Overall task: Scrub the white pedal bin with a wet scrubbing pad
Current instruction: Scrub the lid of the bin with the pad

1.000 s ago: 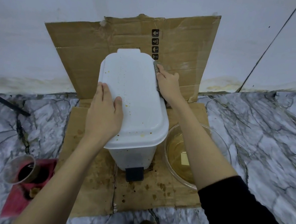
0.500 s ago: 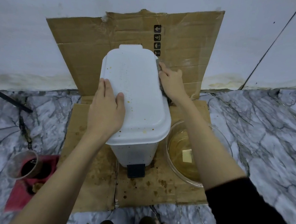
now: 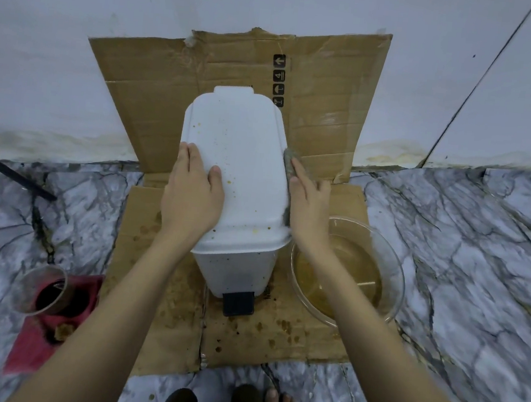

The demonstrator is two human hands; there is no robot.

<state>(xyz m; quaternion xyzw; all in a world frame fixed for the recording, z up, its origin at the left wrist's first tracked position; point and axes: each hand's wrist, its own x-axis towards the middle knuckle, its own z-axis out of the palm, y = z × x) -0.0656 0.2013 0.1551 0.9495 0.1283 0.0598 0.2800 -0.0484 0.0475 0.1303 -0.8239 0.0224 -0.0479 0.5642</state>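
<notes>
White plastic, speckled with small brown spots: the pedal bin (image 3: 237,178) stands on a flattened sheet of stained cardboard (image 3: 276,341) laid over the marble floor (image 3: 466,252), with another cardboard flap propped against the wall behind it. Its lid is closed and its black pedal (image 3: 238,302) faces the person. The left hand (image 3: 191,198) lies flat on the left part of the lid, fingers (image 3: 193,161) together and extended, thumb angled out across the top. The right hand (image 3: 309,205) is at the bin's right side, its fingers straight and close together, pressing a grey scrubbing pad (image 3: 289,167) against the edge of the lid; only a strip of the pad shows beside the hand. Just right of the bin, on the cardboard, sits a clear glass bowl (image 3: 394,265) holding murky brownish water. On the floor to the left, a cup (image 3: 41,289) of dark liquid rests on a red cloth (image 3: 29,350). Bare toes show at the bottom edge.
</notes>
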